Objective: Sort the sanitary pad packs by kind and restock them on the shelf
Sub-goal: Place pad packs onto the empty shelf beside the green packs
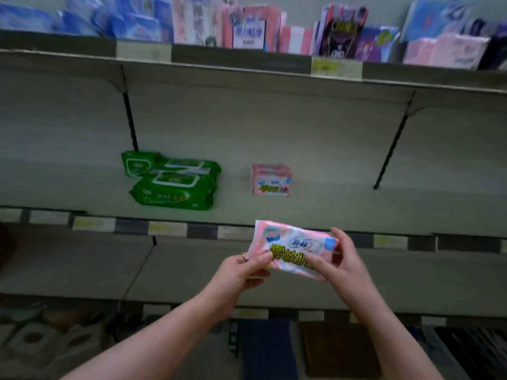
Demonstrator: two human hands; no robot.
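Two hands, our left hand (241,270) and right hand (340,266), pinch one pink pad pack (290,249) by its ends, long axis left-right, tilted down rightward, printed face toward us.

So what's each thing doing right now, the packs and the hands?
Held pink pad pack, sealed, tilted, held up in front of the shelves, not yet shelved.
Left hand, pinches the pack's left end.
Right hand, grips the pack's right end.
Shelved pink pad pack, standing alone on the middle shelf.
Green wipe packs, lids shut, bunched together to its left.
Top-shelf packs, standing in rows, blurred.
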